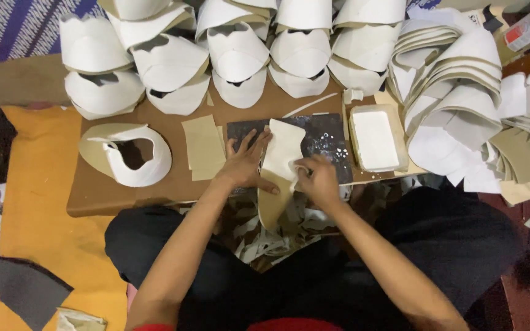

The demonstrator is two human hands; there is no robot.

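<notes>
**On dark cutting slab: thin cream sheet piece, pinned & pinched**

At centre of the low worktop (93, 196), a cream cut-out piece (280, 162) lies across a dark speckled slab (326, 144), its lower end hanging off the front edge toward the lap. Looks thin, light, flexible, prob. a stiffened board or lining stock: it droops where unsupported but holds a curved outline, so semi-stiff, not floppy. Surface matte, likely not slippery. Edges are wavy-cut; thin lobes could crease or tear if bent hard, so best held flat near the edge being worked, w/ the other hand pressing the body down.

Left hand (243, 165) lies flat, fingers spread, pressing slab and piece's left edge; grip open, nothing clasped. Right hand (315, 178) is closed, pinching the piece's right edge; whether a small tool is in it, can't tell.

Just left: two flat tan sheets (203, 147). Just right: shallow tray (354, 144) w/ white contents. Further left, one curled white shell (127, 153), formed & open. Along the back, rows of nested white curved shells (234, 52); at right, a tall stack of folded sheets (455, 79). Below worktop edge, offcut strips (265, 242) in the lap; orange floor mat (38, 202) w/ a dark grey scrap (26, 288).
</notes>
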